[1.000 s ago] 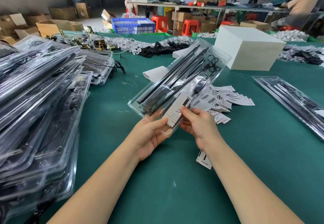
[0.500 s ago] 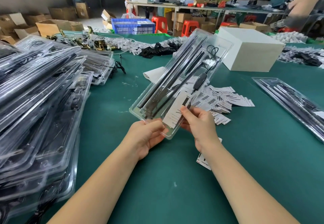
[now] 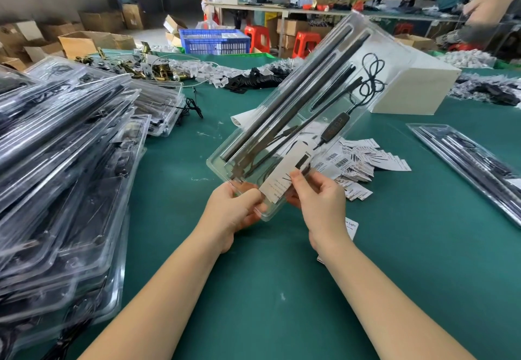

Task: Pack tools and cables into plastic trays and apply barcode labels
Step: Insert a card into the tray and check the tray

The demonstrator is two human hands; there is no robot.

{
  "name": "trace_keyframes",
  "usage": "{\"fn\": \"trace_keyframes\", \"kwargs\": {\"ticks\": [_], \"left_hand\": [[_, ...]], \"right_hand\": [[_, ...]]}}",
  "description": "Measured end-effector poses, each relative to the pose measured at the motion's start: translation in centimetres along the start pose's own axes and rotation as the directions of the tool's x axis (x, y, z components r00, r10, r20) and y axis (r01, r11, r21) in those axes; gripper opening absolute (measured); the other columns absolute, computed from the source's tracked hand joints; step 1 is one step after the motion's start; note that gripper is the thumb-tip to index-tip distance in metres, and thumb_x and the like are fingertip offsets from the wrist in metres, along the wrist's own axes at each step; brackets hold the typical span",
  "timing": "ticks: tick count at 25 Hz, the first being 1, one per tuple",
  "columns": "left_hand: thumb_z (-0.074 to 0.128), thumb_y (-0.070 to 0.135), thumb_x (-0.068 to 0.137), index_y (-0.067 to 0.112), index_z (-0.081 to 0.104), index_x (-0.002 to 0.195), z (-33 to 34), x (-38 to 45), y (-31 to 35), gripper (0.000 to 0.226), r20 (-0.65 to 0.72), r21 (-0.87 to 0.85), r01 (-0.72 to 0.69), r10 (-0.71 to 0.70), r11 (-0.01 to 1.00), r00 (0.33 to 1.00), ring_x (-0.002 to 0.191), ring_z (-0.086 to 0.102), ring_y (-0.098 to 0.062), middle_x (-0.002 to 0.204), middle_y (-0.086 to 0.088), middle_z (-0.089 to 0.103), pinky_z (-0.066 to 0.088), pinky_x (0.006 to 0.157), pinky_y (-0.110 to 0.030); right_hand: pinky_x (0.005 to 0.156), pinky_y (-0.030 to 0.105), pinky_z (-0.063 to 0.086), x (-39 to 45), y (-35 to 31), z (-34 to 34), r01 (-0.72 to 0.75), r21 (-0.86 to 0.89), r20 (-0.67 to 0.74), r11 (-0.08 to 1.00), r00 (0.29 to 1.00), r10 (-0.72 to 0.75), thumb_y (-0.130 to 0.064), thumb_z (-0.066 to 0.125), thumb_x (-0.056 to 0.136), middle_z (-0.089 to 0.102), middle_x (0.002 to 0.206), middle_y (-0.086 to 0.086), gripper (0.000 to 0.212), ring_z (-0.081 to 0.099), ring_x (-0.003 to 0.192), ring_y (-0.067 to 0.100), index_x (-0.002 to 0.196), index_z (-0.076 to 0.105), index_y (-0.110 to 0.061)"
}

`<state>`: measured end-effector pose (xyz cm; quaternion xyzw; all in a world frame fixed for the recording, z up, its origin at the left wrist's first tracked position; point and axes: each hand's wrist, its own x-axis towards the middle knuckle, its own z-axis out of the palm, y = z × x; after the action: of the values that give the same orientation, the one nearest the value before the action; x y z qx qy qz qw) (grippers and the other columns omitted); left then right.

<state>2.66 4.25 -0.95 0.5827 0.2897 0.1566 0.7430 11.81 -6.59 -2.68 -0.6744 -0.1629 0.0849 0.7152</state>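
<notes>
A long clear plastic tray (image 3: 284, 128) holding black rods and a coiled black cable (image 3: 370, 77) is raised steeply above the green table, its far end up and to the right. My left hand (image 3: 234, 213) grips the tray's near left corner. My right hand (image 3: 321, 199) holds the near right edge, thumb and fingers pinching at a white barcode label (image 3: 284, 175) lying on the tray's lower end. A heap of loose barcode labels (image 3: 358, 162) lies on the table behind my right hand.
Tall stacks of filled clear trays (image 3: 64, 168) crowd the left side. Another filled tray (image 3: 473, 168) lies at the right edge. A white box (image 3: 414, 89) stands at the back right. Black cables and small parts (image 3: 253, 77) lie across the far table. People sit at tables beyond.
Both hands have tilted the tray up much steeper, its far end rising. My right thumb has slid along the label at the tray's near end.
</notes>
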Motion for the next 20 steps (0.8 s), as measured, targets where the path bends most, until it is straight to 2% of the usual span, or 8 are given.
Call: {"fn": "trace_keyframes", "kwargs": {"ticks": [2,6,10,15,20], "left_hand": [[0.056,-0.002,0.082,0.009,0.061,0.085,-0.06,0.15,0.06,0.012,-0.019,0.014,0.005,-0.005,1.0,1.0,0.043,0.053,-0.005,0.056,0.002,0.063,0.051,0.05,-0.02],[0.062,0.001,0.081,0.004,0.061,0.103,-0.34,0.75,0.15,0.022,-0.065,0.005,0.077,-0.076,0.997,0.995,0.054,0.058,-0.012,0.076,-0.008,0.069,0.05,0.052,-0.02],[0.062,0.0,0.081,0.011,0.058,0.089,-0.61,0.67,0.19,0.014,-0.018,-0.022,0.086,-0.087,0.996,0.996,0.047,0.057,-0.008,0.067,-0.006,0.067,0.05,0.048,-0.017],[0.06,-0.002,0.08,0.012,0.056,0.085,-0.57,0.95,0.16,0.016,-0.052,-0.019,0.061,-0.061,0.998,0.997,0.053,0.062,-0.011,0.074,-0.008,0.07,0.049,0.046,-0.018],[0.057,-0.001,0.082,0.018,0.064,0.065,-0.91,0.83,0.25,0.026,0.027,-0.087,0.157,-0.155,0.984,0.988,0.052,0.054,-0.009,0.065,-0.003,0.064,0.047,0.045,-0.014]], "right_hand": [[0.074,0.045,0.06,-0.23,-0.16,0.12,0.031,-0.033,0.001,0.999,1.0,-0.031,-0.038,0.065,0.087,0.075,0.078,0.0,0.015,0.072,0.074,0.018,0.08,0.073,-0.028],[0.077,0.049,0.059,-0.62,-0.14,0.58,0.007,-0.03,-0.011,1.0,1.0,-0.007,-0.041,0.066,0.082,0.075,0.077,-0.002,0.015,0.072,0.071,0.015,0.079,0.073,-0.028],[0.077,0.045,0.059,-0.14,0.05,0.38,-0.039,0.003,-0.034,0.999,0.999,0.039,-0.031,0.066,0.089,0.075,0.078,-0.002,0.014,0.072,0.071,0.015,0.079,0.073,-0.023],[0.062,0.026,0.057,-0.06,0.19,0.43,-0.083,0.09,-0.022,0.993,0.996,0.085,-0.024,0.065,0.092,0.076,0.079,0.002,0.014,0.072,0.076,0.018,0.085,0.073,-0.015],[0.064,0.028,0.057,-0.16,-0.17,0.5,-0.13,0.141,0.02,0.982,0.992,0.128,-0.031,0.067,0.09,0.075,0.081,0.001,0.017,0.07,0.072,0.015,0.096,0.068,-0.015]]}}
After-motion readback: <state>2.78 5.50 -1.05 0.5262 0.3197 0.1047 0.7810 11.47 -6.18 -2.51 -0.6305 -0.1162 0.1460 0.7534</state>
